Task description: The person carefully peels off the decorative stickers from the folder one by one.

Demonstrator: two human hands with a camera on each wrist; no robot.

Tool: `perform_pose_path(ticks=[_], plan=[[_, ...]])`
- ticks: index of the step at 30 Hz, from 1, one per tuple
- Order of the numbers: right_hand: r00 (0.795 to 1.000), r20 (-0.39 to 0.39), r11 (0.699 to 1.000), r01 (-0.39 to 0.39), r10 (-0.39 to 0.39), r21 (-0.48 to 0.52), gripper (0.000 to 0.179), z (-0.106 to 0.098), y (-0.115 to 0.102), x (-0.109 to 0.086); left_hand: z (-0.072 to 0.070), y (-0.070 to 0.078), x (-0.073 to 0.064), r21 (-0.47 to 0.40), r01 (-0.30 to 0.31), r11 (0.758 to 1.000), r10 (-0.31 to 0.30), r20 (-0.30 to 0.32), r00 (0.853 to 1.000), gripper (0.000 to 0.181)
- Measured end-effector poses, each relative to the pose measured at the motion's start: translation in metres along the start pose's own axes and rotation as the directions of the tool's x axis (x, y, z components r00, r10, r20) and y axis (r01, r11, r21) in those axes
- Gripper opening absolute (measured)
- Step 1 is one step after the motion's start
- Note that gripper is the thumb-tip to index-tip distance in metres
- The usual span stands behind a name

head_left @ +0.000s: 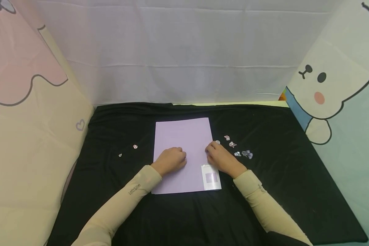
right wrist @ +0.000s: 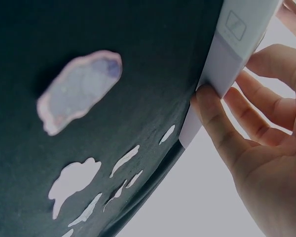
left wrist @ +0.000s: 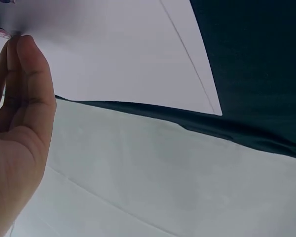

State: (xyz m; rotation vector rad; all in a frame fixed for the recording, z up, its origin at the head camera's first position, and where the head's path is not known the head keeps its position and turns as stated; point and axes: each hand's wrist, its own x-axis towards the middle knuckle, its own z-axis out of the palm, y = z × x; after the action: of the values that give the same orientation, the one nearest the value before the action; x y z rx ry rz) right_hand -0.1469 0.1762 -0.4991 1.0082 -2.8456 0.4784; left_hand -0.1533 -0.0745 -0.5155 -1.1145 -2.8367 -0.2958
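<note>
A light purple folder [head_left: 184,136] lies on the black cloth, with a white label [head_left: 211,177] at its lower right corner. Over the folder's middle, my left hand [head_left: 171,160] pinches a small shiny sticker [left wrist: 3,33], mostly hidden by the fingertips. My right hand [head_left: 222,158] rests on the folder's right edge just above the label; in the right wrist view its fingers [right wrist: 217,118] are fairly straight against that edge. Beside the right hand lie several sticker cutouts [head_left: 232,144], pale and shiny, one of them larger and greyish [head_left: 247,154].
Two small stickers, one reddish [head_left: 135,146] and one white [head_left: 120,155], lie left of the folder. The black cloth [head_left: 283,191] covers the table. A white sheet [head_left: 184,51] hangs behind, with printed cartoon panels [head_left: 341,75] at both sides.
</note>
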Motion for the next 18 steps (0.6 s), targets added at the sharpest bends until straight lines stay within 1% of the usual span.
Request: perform_pose_path(ticks=[4, 10, 14, 18], plan=[[1.000, -0.007, 1.000, 0.012, -0.012, -0.003, 0.015, 0.000, 0.000, 0.000, 0.002, 0.002, 0.001, 0.034, -0.022, 0.999, 0.023, -0.030, 0.999, 0.018], [1.000, -0.009, 1.000, 0.012, -0.012, -0.005, 0.015, 0.001, 0.001, 0.000, 0.007, 0.004, 0.001, 0.052, -0.044, 0.998, 0.048, -0.069, 0.996, 0.015], [1.000, -0.009, 1.000, 0.007, -0.007, -0.001, 0.015, 0.001, 0.001, 0.000, 0.011, 0.005, 0.002, 0.102, -0.081, 0.992, 0.092, -0.105, 0.990, 0.015], [1.000, -0.004, 1.000, 0.007, -0.007, 0.002, 0.016, 0.001, 0.002, 0.000, 0.013, 0.007, 0.002, 0.147, -0.124, 0.981, 0.142, -0.122, 0.982, 0.016]])
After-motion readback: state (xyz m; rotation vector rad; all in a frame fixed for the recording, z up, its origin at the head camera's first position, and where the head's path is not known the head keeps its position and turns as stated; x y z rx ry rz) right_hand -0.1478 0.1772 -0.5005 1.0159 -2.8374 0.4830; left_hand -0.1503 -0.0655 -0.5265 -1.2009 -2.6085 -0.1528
